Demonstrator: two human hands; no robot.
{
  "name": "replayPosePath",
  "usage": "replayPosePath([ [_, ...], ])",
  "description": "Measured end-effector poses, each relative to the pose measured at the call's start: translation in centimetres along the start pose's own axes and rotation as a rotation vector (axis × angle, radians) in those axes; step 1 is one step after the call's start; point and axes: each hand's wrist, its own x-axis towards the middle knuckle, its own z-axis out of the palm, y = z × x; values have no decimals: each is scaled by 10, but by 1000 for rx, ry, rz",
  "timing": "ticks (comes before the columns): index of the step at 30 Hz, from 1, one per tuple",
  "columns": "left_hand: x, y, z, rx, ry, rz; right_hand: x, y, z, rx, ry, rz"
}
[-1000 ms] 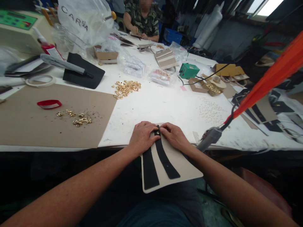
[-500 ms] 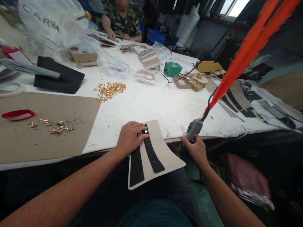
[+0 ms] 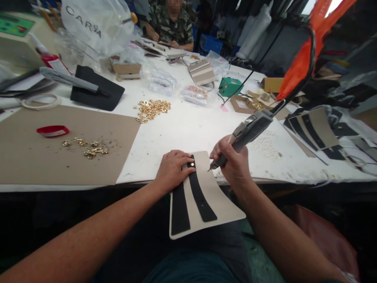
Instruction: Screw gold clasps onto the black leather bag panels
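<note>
A beige panel with two black strips lies at the table's front edge, its lower part sticking out over my lap. My left hand grips the panel's upper left part, with fingertips beside a shiny round stud on the right-hand black strip. In my right hand is a grey electric screwdriver, hanging from a black cord and orange strands. Its thin tip points down and left, just above the panel's upper right edge, apart from the stud.
On the white table lie gold rings, a red oval piece, a black panel and a green box. More striped panels lie at right. A person in camouflage sits across the table.
My right hand has raised the screwdriver from the table's edge up and left towards the panel, tilting its tip down. My left hand stays on the panel. The view has shifted left.
</note>
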Motion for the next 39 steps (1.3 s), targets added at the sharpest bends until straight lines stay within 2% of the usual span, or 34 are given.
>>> replayPosePath([
  [3,-1,-1,0,2,-2,6,9,22,16,-116,-18,-1],
  [6,-1,-1,1,-5,0,-3,11,39,21,-210,-49,12],
  [9,-1,-1,0,-18,-6,-5,13,48,24,-207,-74,4],
  [18,-1,0,-2,-25,-25,-3,14,57,26,-131,-101,-29],
  [24,-1,0,-2,-26,-39,-7,13,59,22,-226,-121,-26],
  [29,-1,0,-1,-14,-31,-10,13,60,18,-241,-221,-67],
  [39,-1,0,0,16,-21,-8,21,70,11,-234,-365,7],
])
